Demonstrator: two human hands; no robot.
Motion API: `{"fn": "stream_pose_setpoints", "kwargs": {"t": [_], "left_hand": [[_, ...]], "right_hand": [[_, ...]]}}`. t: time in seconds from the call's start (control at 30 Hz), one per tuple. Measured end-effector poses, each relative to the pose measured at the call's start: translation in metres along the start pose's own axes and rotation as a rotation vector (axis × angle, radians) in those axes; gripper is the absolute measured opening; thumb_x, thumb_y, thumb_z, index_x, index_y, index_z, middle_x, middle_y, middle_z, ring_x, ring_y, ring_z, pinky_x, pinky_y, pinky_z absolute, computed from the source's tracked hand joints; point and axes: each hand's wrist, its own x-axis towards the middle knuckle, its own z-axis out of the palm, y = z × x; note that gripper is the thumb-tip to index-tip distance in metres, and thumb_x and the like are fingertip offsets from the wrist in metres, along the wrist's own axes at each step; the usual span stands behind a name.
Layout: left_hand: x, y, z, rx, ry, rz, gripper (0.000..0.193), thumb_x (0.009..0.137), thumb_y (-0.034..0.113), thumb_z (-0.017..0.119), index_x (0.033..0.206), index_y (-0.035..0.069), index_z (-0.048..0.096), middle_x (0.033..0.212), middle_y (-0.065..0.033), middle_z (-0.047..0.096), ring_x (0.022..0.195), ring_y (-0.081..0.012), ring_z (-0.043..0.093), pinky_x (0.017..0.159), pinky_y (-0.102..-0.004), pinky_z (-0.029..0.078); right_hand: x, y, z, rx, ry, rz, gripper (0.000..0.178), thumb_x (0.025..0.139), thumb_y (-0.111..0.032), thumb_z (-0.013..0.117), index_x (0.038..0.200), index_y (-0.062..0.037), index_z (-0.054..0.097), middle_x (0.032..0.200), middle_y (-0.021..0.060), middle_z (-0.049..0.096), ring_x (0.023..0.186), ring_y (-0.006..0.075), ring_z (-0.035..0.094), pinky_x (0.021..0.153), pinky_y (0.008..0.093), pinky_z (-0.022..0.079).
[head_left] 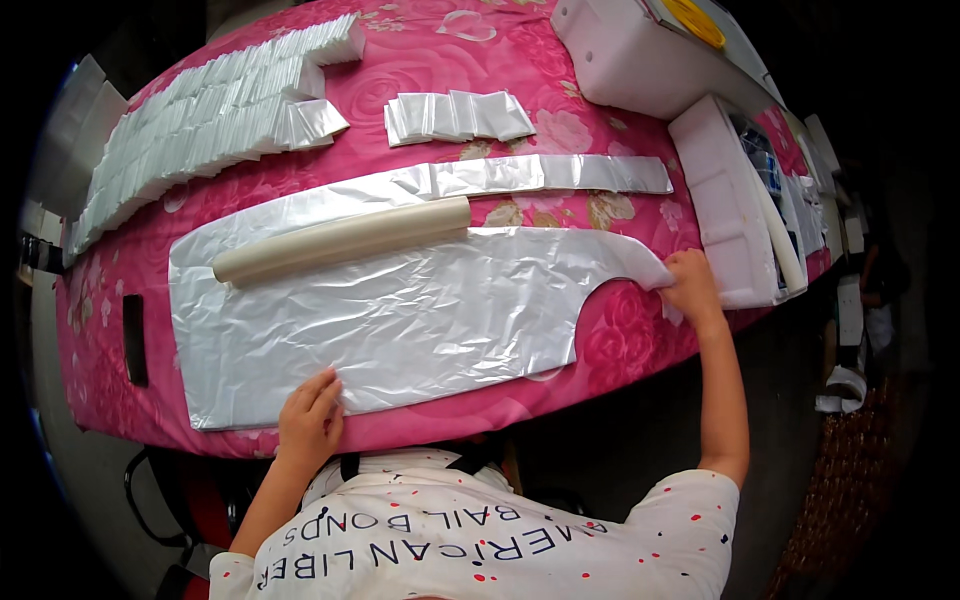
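Note:
A white plastic vest-type bag (400, 320) lies spread flat on the table, its film creased and shiny; whether it is one bag or a stack I cannot tell. My right hand (692, 287) is closed on the tip of the bag's far handle, at the right. At the near edge, my left hand (312, 418) rests with fingers stretched out and fingertips touching the film. A pale beige tube (342, 240) lies across the upper part of the bag. Behind it runs a long folded strip of white plastic (550, 174), its left end meeting the spread film.
Rows of folded white packets (200, 120) fill the far left, with a smaller group (460, 117) at the far middle. White foam boxes (720, 200) stand at the right. A dark flat bar (134, 340) lies at the left on the pink flowered tablecloth (620, 335).

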Motion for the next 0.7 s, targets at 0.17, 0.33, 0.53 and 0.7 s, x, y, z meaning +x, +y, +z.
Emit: {"fn": "stream_pose_setpoints", "kwargs": {"t": [0.17, 0.33, 0.53, 0.7], "left_hand": [[0.000, 0.001, 0.000, 0.026, 0.008, 0.007, 0.036, 0.067, 0.000, 0.062, 0.103, 0.001, 0.060, 0.114, -0.0129, 0.057, 0.100, -0.0301, 0.056, 0.084, -0.0373, 0.047], [-0.001, 0.001, -0.001, 0.031, 0.006, 0.004, 0.037, 0.067, 0.000, 0.061, 0.104, 0.001, 0.059, 0.116, -0.0130, 0.056, 0.101, -0.0304, 0.056, 0.085, -0.0376, 0.046], [-0.002, 0.001, 0.002, 0.027, 0.010, 0.009, 0.038, 0.068, 0.000, 0.061, 0.106, 0.000, 0.059, 0.117, -0.0134, 0.055, 0.103, -0.0304, 0.055, 0.087, -0.0378, 0.045], [-0.003, 0.001, 0.001, 0.030, 0.007, 0.018, 0.039, 0.067, 0.000, 0.061, 0.107, 0.000, 0.058, 0.118, -0.0138, 0.055, 0.104, -0.0306, 0.055, 0.087, -0.0381, 0.045]], "right_hand": [[-0.018, -0.035, 0.009, 0.241, -0.083, 0.210, 0.016, 0.065, -0.012, 0.065, 0.074, -0.0029, 0.055, 0.074, 0.0148, 0.060, 0.076, 0.0349, 0.057, 0.068, 0.0425, 0.044], [-0.025, -0.006, -0.004, 0.495, -0.264, 0.463, 0.031, 0.067, -0.013, 0.067, 0.095, -0.0024, 0.060, 0.088, 0.0165, 0.063, 0.083, 0.0302, 0.062, 0.073, 0.0363, 0.048], [-0.032, 0.077, 0.035, 0.597, -0.048, 0.621, 0.040, 0.067, -0.022, 0.076, 0.098, -0.0009, 0.063, 0.087, 0.0129, 0.065, 0.079, 0.0205, 0.062, 0.072, 0.0301, 0.048], [-0.017, 0.061, 0.039, 0.135, 0.031, 0.731, 0.036, 0.070, -0.018, 0.070, 0.101, -0.0016, 0.062, 0.089, 0.0166, 0.065, 0.083, 0.0304, 0.061, 0.076, 0.0374, 0.048]]}}
